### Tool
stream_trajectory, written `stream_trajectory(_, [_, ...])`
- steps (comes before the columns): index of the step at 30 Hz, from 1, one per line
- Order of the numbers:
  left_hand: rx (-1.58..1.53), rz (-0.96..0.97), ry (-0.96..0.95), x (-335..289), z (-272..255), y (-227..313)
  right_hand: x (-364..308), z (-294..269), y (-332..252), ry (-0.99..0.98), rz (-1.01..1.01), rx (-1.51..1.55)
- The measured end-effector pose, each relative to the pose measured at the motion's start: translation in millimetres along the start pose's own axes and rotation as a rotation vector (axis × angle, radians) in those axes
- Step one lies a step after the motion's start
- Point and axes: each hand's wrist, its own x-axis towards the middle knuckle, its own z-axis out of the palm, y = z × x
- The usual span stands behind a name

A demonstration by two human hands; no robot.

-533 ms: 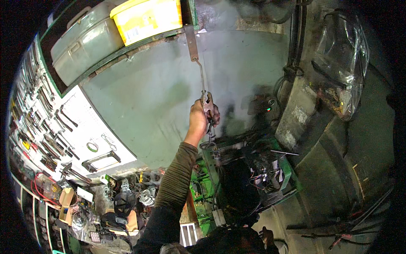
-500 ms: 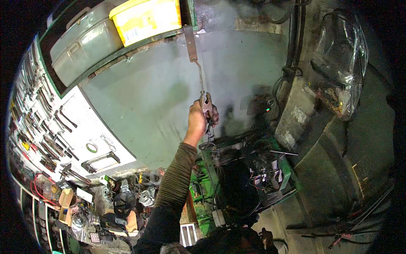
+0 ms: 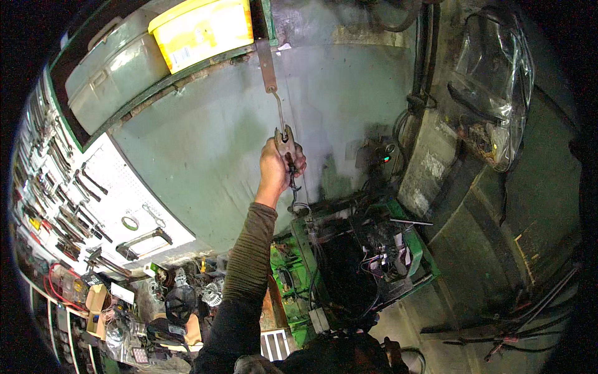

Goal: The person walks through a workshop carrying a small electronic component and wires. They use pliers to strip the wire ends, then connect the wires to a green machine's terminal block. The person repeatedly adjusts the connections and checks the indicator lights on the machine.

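Observation:
My left hand (image 3: 274,167) is raised at the middle of the view, fingers wrapped round a worn metal spring clamp (image 3: 285,144). The clamp's jaws point up and meet the lower end of a thin metal rod (image 3: 280,111); whether they grip it is too small to tell. The rod hangs from a flat brown metal strip (image 3: 266,70) fixed below the shelf. Under the hand, a dark cable (image 3: 295,190) drops from the clamp toward the green machine (image 3: 296,265). Low at the right, my right hand (image 3: 393,354) shows as a dim shape, its fingers unclear.
A yellow tub (image 3: 202,34) and a grey case (image 3: 112,78) sit on the upper shelf. Hand tools hang on the white pegboard (image 3: 146,187) at left, above a cluttered bench (image 3: 140,330). A clear plastic bag (image 3: 492,93) hangs at upper right.
The whole view has shifted slightly, so the scene sits further left. My left hand still grips the clamp, which has turned a little, its jaws now closer around the rod's end.

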Motion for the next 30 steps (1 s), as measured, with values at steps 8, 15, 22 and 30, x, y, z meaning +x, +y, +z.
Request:
stream_trajectory(8, [0.126, -0.06, -0.118, 10, -23, 29, 21, -14, 37, -0.029, -0.004, 0.043])
stream_trajectory(15, [0.007, 0.294, 0.447, -43, -69, -1, 28, -27, 31, -0.016, -0.134, 0.115])
stream_trajectory(22, [0.721, -0.082, 0.029, -169, 18, -177, 41, -12, -67, 0.262, -1.044, -0.633])
stream_trajectory(30, [0.71, -0.737, -0.344, -134, 46, -263, -38, 35, -194, 0.169, -0.863, -0.315])
